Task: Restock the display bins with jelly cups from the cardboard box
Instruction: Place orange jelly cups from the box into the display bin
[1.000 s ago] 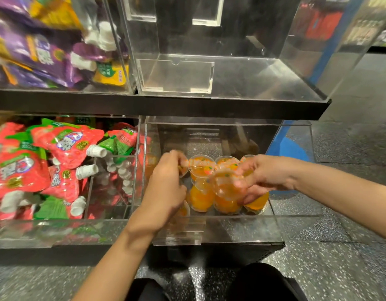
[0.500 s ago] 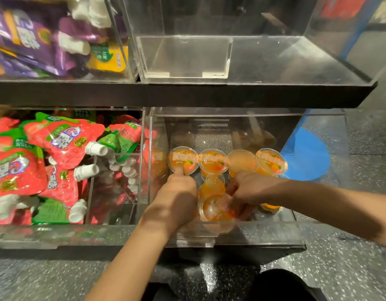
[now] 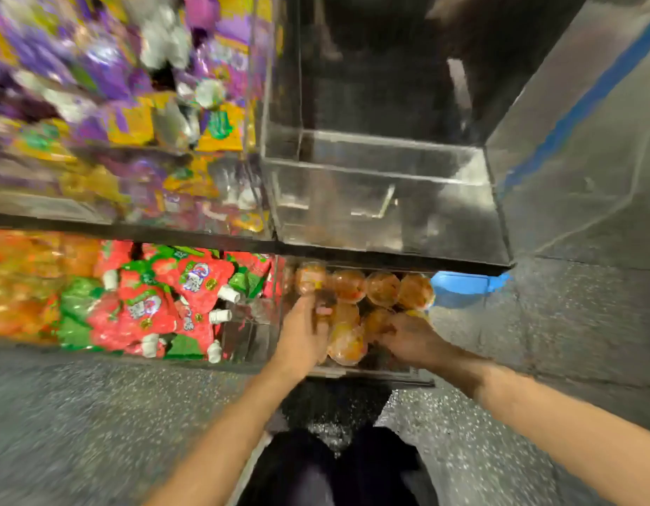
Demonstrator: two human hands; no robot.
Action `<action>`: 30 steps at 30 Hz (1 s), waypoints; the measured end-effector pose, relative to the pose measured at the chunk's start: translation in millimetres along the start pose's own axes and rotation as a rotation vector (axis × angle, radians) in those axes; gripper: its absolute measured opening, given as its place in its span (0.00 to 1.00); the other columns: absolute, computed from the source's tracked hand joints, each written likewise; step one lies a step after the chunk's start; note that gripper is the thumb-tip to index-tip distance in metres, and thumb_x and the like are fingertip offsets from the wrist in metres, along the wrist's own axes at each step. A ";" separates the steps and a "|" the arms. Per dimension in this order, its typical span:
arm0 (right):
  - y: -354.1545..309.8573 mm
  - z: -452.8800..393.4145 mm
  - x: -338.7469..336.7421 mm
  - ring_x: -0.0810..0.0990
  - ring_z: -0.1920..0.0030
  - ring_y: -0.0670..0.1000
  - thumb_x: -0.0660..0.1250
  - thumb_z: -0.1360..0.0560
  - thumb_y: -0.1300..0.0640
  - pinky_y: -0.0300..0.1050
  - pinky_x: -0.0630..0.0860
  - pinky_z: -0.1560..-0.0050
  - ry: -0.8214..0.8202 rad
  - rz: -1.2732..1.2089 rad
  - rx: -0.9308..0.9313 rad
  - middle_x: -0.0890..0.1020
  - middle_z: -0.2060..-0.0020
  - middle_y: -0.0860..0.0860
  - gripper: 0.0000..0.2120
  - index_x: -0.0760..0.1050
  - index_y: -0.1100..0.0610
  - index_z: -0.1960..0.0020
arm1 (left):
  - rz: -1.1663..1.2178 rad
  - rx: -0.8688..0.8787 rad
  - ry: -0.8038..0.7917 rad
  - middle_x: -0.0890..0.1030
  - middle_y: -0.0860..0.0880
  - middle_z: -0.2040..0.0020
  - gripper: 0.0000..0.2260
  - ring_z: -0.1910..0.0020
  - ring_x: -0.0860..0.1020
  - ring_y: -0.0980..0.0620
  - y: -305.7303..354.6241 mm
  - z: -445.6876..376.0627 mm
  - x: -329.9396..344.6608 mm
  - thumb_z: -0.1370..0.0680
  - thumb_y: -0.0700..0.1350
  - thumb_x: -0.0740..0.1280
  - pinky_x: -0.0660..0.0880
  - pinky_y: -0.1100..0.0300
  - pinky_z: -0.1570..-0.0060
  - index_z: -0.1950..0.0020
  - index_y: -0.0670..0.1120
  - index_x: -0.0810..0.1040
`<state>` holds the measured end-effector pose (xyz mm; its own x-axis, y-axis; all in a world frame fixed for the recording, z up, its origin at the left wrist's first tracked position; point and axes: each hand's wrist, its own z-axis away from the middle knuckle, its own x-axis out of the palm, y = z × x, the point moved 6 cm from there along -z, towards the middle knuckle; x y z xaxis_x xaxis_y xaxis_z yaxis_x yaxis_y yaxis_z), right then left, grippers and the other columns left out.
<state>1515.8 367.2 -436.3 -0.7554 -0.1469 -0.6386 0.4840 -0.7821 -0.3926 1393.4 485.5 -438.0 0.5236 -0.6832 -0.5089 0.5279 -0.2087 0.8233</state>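
Left of the work area, the neighbouring lower bin holds red and green spouted pouches (image 3: pixel 159 304), which have no part in the task.

The left hand (image 3: pixel 303 332) is inside the lower display bin (image 3: pixel 371 374) at its left side. Motion blur hides its fingers; whether they hold a cup cannot be told.

The jelly cups (image 3: pixel 381 288) stand in a row of four along the back of this bin, with more cups in front. One front cup (image 3: pixel 347 343) lies between the two hands, at about 3 o'clock from the left hand and 9 o'clock from the right, touching or nearly touching both. The cups are round and show no long axis.

The right hand (image 3: pixel 411 341) rests low at the bin's right front, palm down, fingers over the cups; its hold also cannot be told.

Judgement: both hands appear equally near the front cup. The upper bin (image 3: pixel 381 199), at 12 o'clock, shows no stock. The cardboard box is not in view.
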 end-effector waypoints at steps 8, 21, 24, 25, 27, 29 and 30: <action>-126.6 188.4 -64.5 0.75 0.73 0.50 0.51 0.17 0.60 0.36 0.70 0.75 -0.436 -0.502 0.204 0.76 0.69 0.54 0.13 0.69 0.66 0.39 | -0.086 -0.333 -0.416 0.78 0.46 0.45 0.12 0.50 0.76 0.53 96.4 141.9 -141.5 0.21 0.39 0.62 0.73 0.66 0.50 0.37 0.45 0.74; -417.8 420.2 -30.7 0.73 0.77 0.43 0.61 0.23 0.63 0.33 0.67 0.76 -0.436 0.164 -0.652 0.76 0.72 0.49 0.14 0.72 0.51 0.65 | 0.088 -0.526 0.345 0.79 0.47 0.48 0.11 0.51 0.76 0.53 181.4 448.0 -400.7 0.21 0.40 0.64 0.71 0.66 0.46 0.39 0.41 0.76; -461.3 474.1 32.4 0.73 0.78 0.41 0.62 0.22 0.60 0.32 0.67 0.76 -0.541 0.222 -0.754 0.77 0.72 0.49 0.12 0.73 0.51 0.63 | 0.094 -0.571 0.518 0.77 0.50 0.51 0.11 0.55 0.75 0.56 158.8 540.9 -435.5 0.21 0.41 0.65 0.67 0.76 0.55 0.39 0.43 0.76; -474.9 494.5 56.1 0.74 0.77 0.42 0.63 0.22 0.60 0.32 0.67 0.75 -0.583 0.254 -0.792 0.78 0.71 0.48 0.11 0.73 0.51 0.63 | 0.109 -0.591 0.564 0.77 0.51 0.51 0.11 0.55 0.75 0.56 148.9 572.9 -445.2 0.21 0.41 0.65 0.67 0.77 0.57 0.39 0.45 0.76; -504.9 538.7 103.8 0.75 0.75 0.44 0.63 0.22 0.60 0.33 0.68 0.74 -0.644 0.291 -0.862 0.78 0.70 0.49 0.10 0.74 0.51 0.62 | 0.135 -0.630 0.650 0.77 0.51 0.51 0.10 0.55 0.77 0.56 126.5 639.2 -465.2 0.21 0.42 0.64 0.68 0.76 0.57 0.40 0.48 0.76; -536.5 587.8 152.1 0.76 0.73 0.46 0.63 0.22 0.61 0.33 0.68 0.74 -0.693 0.317 -0.939 0.79 0.69 0.50 0.08 0.75 0.53 0.60 | 0.157 -0.671 0.739 0.78 0.51 0.50 0.09 0.53 0.78 0.56 99.2 709.3 -483.3 0.20 0.43 0.64 0.72 0.72 0.53 0.41 0.50 0.76; -551.5 614.0 175.8 0.76 0.72 0.47 0.63 0.22 0.61 0.34 0.68 0.75 -0.722 0.329 -0.968 0.79 0.68 0.51 0.07 0.76 0.55 0.58 | 0.173 -0.694 0.778 0.78 0.51 0.50 0.07 0.53 0.79 0.56 86.2 744.7 -491.7 0.20 0.44 0.64 0.73 0.67 0.50 0.43 0.52 0.75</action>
<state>844.9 400.8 74.3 -0.4589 -0.7880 -0.4105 0.5900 0.0752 -0.8039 683.4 282.4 70.4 0.7830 0.0228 -0.6216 0.5430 0.4623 0.7010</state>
